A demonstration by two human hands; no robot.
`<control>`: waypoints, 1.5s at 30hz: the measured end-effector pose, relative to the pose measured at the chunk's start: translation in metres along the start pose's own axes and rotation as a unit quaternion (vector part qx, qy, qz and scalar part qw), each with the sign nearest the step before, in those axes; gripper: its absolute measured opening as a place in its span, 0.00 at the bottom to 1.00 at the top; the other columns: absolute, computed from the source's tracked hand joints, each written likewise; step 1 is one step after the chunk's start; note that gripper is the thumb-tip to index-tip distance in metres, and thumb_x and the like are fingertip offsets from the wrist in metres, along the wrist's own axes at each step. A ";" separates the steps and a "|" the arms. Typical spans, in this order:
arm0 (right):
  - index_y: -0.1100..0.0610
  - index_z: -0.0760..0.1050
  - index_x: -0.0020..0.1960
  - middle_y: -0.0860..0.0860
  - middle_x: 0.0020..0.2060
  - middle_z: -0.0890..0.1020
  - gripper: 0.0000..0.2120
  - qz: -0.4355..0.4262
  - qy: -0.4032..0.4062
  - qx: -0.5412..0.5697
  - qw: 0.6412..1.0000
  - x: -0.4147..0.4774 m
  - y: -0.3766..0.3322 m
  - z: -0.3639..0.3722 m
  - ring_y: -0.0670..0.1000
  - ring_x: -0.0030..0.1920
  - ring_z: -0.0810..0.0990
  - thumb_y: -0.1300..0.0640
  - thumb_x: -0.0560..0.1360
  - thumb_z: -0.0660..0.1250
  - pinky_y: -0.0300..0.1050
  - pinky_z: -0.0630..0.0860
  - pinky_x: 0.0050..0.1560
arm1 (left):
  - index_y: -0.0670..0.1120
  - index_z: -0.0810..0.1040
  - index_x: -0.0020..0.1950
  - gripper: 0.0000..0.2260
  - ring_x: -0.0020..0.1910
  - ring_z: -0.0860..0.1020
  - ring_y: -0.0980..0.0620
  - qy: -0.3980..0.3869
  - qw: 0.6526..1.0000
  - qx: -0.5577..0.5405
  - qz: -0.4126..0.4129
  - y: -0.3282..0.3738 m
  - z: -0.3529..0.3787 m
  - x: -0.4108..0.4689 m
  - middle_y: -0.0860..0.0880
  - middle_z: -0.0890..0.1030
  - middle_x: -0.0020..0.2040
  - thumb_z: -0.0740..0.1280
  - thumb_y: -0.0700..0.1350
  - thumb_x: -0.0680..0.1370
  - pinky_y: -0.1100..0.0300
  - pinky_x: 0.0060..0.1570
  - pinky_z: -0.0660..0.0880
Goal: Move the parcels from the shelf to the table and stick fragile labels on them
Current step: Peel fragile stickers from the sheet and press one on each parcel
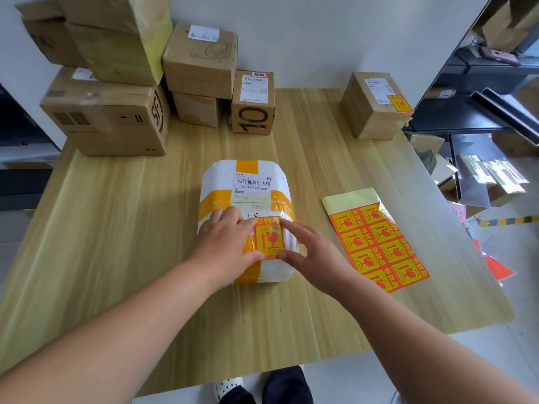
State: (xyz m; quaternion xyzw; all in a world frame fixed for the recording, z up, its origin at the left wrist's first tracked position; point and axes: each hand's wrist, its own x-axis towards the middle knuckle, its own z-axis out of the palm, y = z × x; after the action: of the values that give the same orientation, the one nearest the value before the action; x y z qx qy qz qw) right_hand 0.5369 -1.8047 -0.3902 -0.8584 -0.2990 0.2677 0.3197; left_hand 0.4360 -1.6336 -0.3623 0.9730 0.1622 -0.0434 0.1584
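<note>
A white foam parcel (248, 176) wrapped with yellow tape lies in the middle of the wooden table (116, 228). A red and yellow fragile label (269, 239) sits on the parcel's near top face. My left hand (224, 243) rests flat on the parcel, its fingers touching the label's left edge. My right hand (309, 252) presses the label's right edge with straight fingers. A sheet of fragile labels (376, 243) lies on the table to the right of the parcel.
Several cardboard boxes (116, 112) are stacked at the table's back left, one marked "10" (253, 103). A labelled cardboard box (376, 104) stands at the back right. A dark shelf (481, 83) with packaging is beyond the table's right edge.
</note>
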 end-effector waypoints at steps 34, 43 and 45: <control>0.43 0.60 0.76 0.45 0.72 0.67 0.30 0.030 0.025 -0.026 0.999 -0.008 -0.007 0.008 0.48 0.65 0.73 0.45 0.77 0.66 0.44 0.72 0.60 | 0.52 0.62 0.74 0.33 0.64 0.63 0.51 0.026 1.000 0.007 -0.013 0.001 0.002 -0.007 0.52 0.67 0.63 0.65 0.64 0.73 0.57 0.66 0.63; 0.45 0.53 0.78 0.45 0.77 0.57 0.24 -0.021 0.023 -0.155 0.987 -0.001 -0.020 0.016 0.55 0.73 0.61 0.48 0.83 0.53 0.44 0.61 0.68 | 0.53 0.47 0.79 0.25 0.77 0.42 0.50 -0.021 0.997 0.068 0.010 -0.005 0.007 -0.020 0.54 0.46 0.79 0.48 0.57 0.83 0.52 0.74 0.41; 0.44 0.52 0.78 0.45 0.78 0.56 0.25 -0.012 0.023 -0.140 0.990 -0.001 -0.018 0.018 0.55 0.73 0.62 0.48 0.83 0.53 0.46 0.63 0.68 | 0.53 0.47 0.79 0.26 0.77 0.42 0.50 -0.026 0.998 0.061 0.007 -0.003 0.006 -0.019 0.54 0.46 0.79 0.48 0.57 0.82 0.51 0.74 0.42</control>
State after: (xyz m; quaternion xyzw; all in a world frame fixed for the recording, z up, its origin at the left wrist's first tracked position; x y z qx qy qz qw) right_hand 0.5185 -1.7876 -0.3892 -0.8969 -0.3367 0.1992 0.2064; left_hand 0.4167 -1.6388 -0.3660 0.9805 0.1481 -0.0777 0.1028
